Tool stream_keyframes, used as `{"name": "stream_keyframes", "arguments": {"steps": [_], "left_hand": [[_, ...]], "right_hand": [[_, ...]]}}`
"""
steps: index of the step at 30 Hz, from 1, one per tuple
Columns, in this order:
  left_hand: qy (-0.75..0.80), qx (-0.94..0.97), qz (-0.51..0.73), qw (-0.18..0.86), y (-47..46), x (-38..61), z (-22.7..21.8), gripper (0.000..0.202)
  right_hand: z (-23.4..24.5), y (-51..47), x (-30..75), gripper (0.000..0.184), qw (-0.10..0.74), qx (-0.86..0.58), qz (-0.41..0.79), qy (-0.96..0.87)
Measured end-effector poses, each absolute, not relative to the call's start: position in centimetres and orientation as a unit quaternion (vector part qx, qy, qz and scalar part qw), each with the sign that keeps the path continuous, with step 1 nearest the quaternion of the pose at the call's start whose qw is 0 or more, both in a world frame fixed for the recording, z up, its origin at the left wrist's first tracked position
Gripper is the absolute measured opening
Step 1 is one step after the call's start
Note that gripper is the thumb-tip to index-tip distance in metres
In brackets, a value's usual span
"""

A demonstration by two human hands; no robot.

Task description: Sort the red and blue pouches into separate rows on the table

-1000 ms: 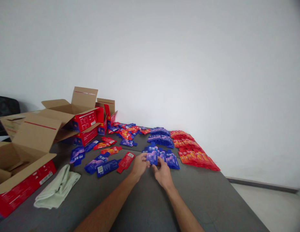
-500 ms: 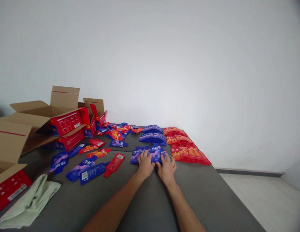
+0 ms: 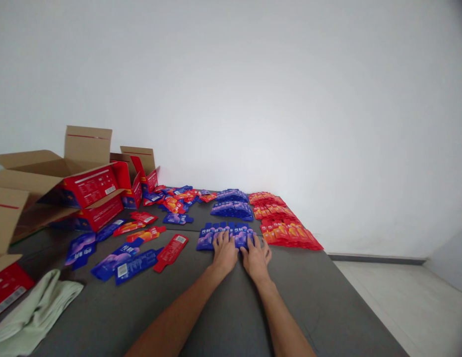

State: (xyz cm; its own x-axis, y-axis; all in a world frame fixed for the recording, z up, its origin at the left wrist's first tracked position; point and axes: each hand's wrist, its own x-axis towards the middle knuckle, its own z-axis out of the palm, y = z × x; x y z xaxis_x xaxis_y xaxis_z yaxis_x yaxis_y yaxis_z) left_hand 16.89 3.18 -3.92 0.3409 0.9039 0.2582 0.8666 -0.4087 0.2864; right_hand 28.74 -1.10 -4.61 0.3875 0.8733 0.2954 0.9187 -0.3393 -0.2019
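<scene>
Table (image 3: 327, 297): dark grey top. Cloth (image 3: 40, 317): pale green, folded, on the table's near left part. Boxes (image 3: 93, 188): red and blue cardboard, flaps open, along the table's left side. Wall (image 3: 253, 89): white, behind the table. Floor (image 3: 383, 287): pale, right of the table.

A row of flat, narrow-necked, blue-and-purple pouches (image 3: 206, 239) is lying mid-scene on the dark grey surface (image 3: 234, 307), running left to right. The pouches are overlapping sideways, necks pointing far, their white lettering and round purple shapes facing up.
</scene>
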Motion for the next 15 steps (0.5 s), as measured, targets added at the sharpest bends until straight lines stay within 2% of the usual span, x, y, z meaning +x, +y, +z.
{"name": "stream_keyframes", "arguments": {"steps": [9,15], "left_hand": [[0.527,0.823,0.212,0.025,2.3,16.5,-3.3,0.054],[0.535,0.816,0.217,0.017,1.7,14.3,-3.0,0.055]], "right_hand": [[-4.3,-1.3,28.6,0.057,0.162,-0.809,-0.066,-0.561],[-3.7,-1.7,27.1,0.063,0.183,-0.802,-0.11,-0.558]]}}
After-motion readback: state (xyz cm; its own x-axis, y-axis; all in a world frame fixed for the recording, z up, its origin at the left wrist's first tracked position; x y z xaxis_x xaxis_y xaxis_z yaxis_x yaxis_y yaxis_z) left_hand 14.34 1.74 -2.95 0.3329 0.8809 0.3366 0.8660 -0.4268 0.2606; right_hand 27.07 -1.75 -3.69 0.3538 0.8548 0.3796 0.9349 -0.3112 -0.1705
